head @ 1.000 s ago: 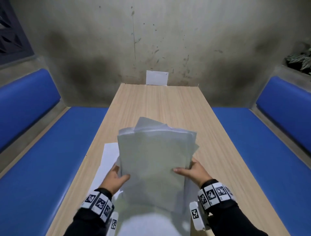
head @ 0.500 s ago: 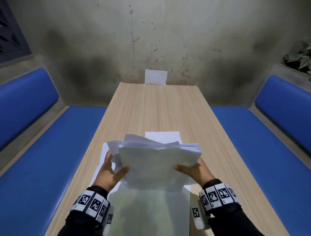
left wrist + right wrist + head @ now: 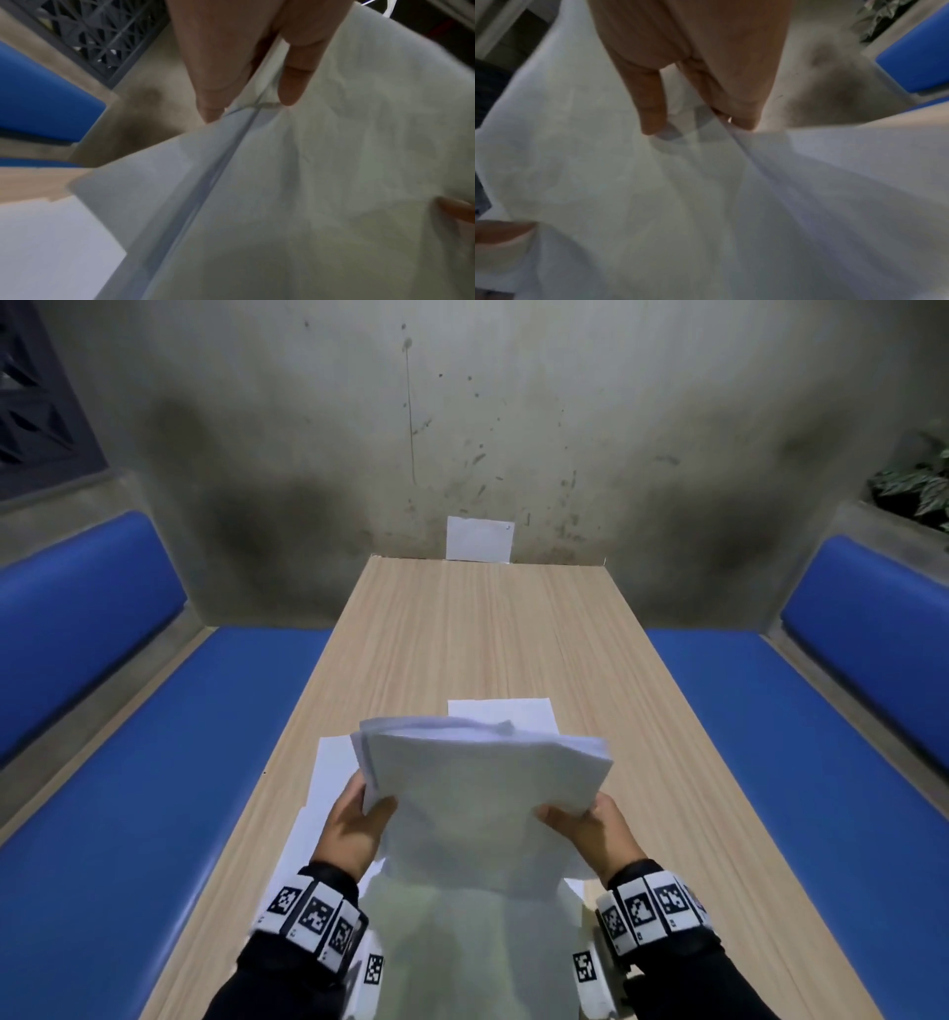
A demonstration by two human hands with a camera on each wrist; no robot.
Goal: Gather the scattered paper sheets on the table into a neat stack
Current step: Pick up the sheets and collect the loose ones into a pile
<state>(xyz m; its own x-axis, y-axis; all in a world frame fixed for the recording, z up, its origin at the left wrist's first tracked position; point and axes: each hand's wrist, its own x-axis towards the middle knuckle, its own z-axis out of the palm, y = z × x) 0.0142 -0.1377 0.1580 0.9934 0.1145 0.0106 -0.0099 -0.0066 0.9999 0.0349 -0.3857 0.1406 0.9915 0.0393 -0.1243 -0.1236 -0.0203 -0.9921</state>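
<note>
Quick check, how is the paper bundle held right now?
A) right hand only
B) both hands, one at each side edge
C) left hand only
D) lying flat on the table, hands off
B: the left hand and right hand each grip a side edge of the paper bundle, thumbs on top, holding it above the table.

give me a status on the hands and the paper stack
Left hand and right hand each grip a side of the paper stack, lifted off the table. Loose sheets lie beneath. Nothing in the way.

Stained grey wall (image 3: 462,428), wooden table (image 3: 488,634) between blue benches (image 3: 154,762).
</note>
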